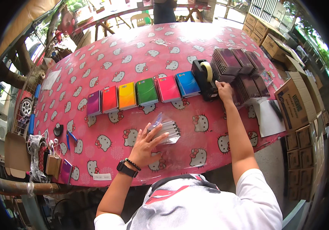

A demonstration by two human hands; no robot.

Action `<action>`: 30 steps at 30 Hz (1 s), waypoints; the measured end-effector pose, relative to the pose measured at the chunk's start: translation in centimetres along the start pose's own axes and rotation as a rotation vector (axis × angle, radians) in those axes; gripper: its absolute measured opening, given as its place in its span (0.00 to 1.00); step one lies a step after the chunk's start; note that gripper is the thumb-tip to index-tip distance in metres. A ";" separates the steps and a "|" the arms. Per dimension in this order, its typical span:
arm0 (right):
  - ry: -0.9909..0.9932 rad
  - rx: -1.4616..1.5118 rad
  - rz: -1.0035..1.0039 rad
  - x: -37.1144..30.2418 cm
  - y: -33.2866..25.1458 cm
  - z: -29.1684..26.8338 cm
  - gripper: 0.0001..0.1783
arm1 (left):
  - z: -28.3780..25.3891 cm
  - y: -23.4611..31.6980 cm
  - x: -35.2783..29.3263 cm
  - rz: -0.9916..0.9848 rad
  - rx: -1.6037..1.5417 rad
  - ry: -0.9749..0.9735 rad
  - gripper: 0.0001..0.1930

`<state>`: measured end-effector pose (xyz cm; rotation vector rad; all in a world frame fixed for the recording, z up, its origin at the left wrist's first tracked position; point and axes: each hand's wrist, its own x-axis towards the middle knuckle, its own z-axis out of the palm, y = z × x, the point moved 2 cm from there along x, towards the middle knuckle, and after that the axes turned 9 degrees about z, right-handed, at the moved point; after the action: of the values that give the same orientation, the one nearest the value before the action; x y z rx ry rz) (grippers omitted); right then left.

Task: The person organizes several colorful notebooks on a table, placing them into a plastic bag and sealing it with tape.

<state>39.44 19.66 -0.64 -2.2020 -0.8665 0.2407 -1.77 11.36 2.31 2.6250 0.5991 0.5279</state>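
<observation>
My left hand lies with fingers spread over a small bundle of spiral-bound notebooks in clear plastic wrap. The hand covers part of the bundle, whose wire-bound edges show at its right. My right hand reaches far out, its fingers drawn together against the right side of a black tape dispenser. A roll of tape sits in the dispenser; whatever the fingertips pinch is too small to make out. Beyond the bundle, a row of spiral notebooks runs from a purple one to a blue one.
Wrapped stacks of dark notebooks stand right of the dispenser, near a white sheet and an open carton. Blue-handled pliers, cables and a cardboard box are at left. A person stands beyond the table.
</observation>
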 end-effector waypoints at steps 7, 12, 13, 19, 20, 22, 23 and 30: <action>-0.061 0.270 -0.151 -0.5 1.2 0.2 0.14 | -0.3 0.1 -0.4 -0.013 0.004 0.000 0.42; -0.458 0.597 0.380 -4.3 5.3 0.1 0.09 | 0.0 0.2 -0.4 -0.007 -0.012 0.009 0.42; -0.570 0.671 0.466 -4.3 5.2 0.6 0.09 | -0.1 0.1 -0.2 0.008 -0.008 0.015 0.42; -1.234 0.623 0.189 -12.5 -8.4 0.5 0.09 | -0.4 0.0 -0.6 -0.003 0.038 -0.003 0.43; -1.356 0.552 0.075 -14.1 -10.3 -0.1 0.08 | -0.3 0.2 -0.6 0.002 0.041 -0.014 0.43; -1.355 0.260 -0.246 -16.7 -12.8 0.8 0.10 | -0.4 0.3 -0.3 -0.008 0.067 -0.068 0.44; -1.332 0.109 -0.413 -17.6 -14.1 1.2 0.11 | -0.6 0.4 -0.1 -0.007 0.085 -0.086 0.44; -0.744 -0.856 -0.695 -18.8 -15.9 -0.6 0.34 | -1.2 0.6 0.1 -0.047 0.018 -0.120 0.43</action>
<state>17.37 14.90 9.24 -2.3492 -2.4414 0.4002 -2.00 11.25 3.60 2.6299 0.6285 0.3494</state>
